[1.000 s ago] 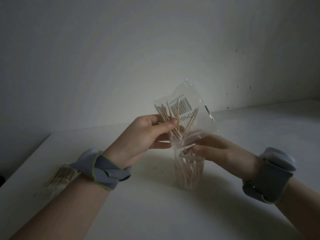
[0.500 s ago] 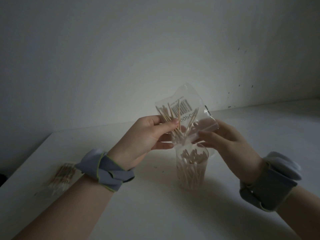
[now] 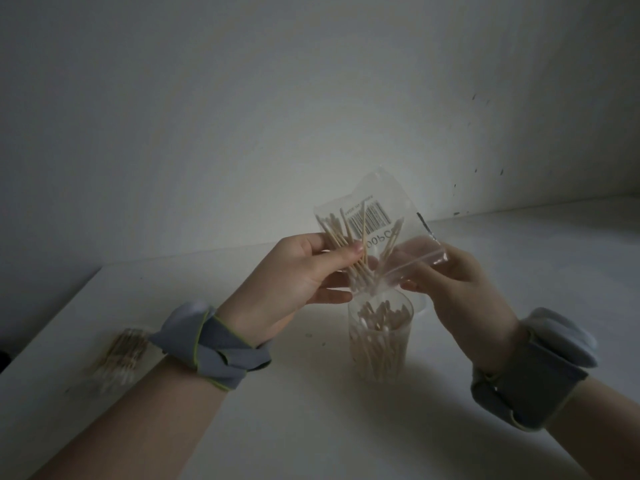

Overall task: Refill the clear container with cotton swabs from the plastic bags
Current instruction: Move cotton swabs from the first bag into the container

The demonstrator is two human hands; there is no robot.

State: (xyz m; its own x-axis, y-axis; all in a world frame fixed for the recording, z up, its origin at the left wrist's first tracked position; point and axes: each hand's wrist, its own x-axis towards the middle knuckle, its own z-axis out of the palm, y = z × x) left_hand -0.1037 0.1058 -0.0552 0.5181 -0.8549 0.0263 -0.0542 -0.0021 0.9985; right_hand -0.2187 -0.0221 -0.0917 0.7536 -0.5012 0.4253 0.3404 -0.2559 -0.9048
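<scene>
A clear plastic bag with a barcode hangs mouth-down just above the clear container. Several wooden-stick cotton swabs remain in the bag, slanting toward its opening. My left hand pinches the bag's left side between thumb and fingers. My right hand grips the bag's right lower corner near the mouth. The container stands upright on the white table, partly filled with swabs.
Another bundle of cotton swabs lies at the table's left edge, behind my left wrist. A plain wall rises close behind the table. Both wrists wear grey bands.
My right hand rose from the container's rim to the bag's lower right corner and now holds it. The bag has stayed over the container.
</scene>
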